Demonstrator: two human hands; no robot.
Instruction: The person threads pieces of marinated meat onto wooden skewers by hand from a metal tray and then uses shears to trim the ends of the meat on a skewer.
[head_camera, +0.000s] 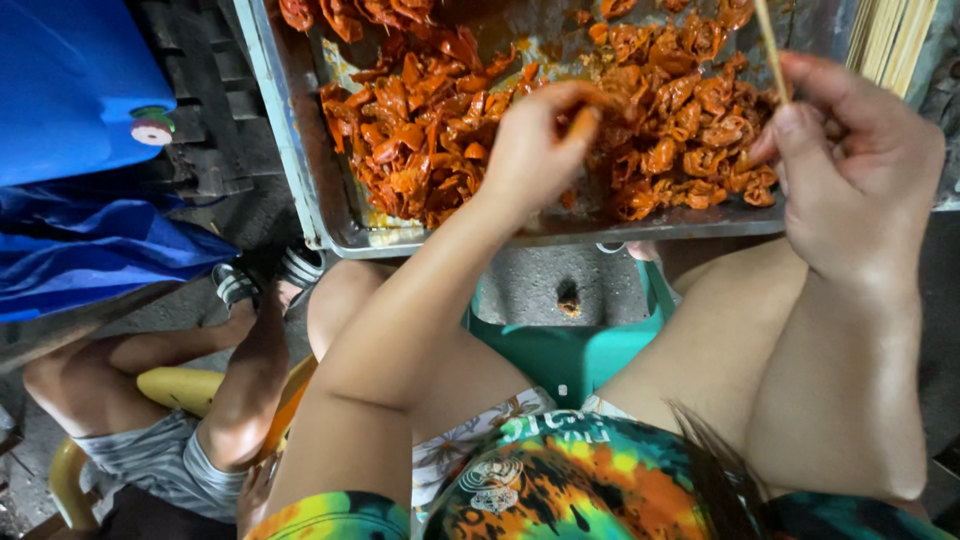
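Observation:
A metal tray (300, 190) holds a heap of orange-red marinated meat pieces (420, 130). My left hand (535, 140) reaches over the tray's near edge and pinches one orange meat piece (583, 122) between its fingertips. My right hand (850, 170) hovers at the tray's right end, its fingers closed around a thin bamboo skewer (770, 50) that points upward. The two hands are apart, with meat lying between them.
A bundle of bamboo skewers (890, 40) lies at the upper right. A teal plastic stool (570, 350) stands below the tray between my knees. Another person's bare legs (200, 380) on a yellow chair sit at the left. A blue plastic sheet (80, 150) fills the upper left.

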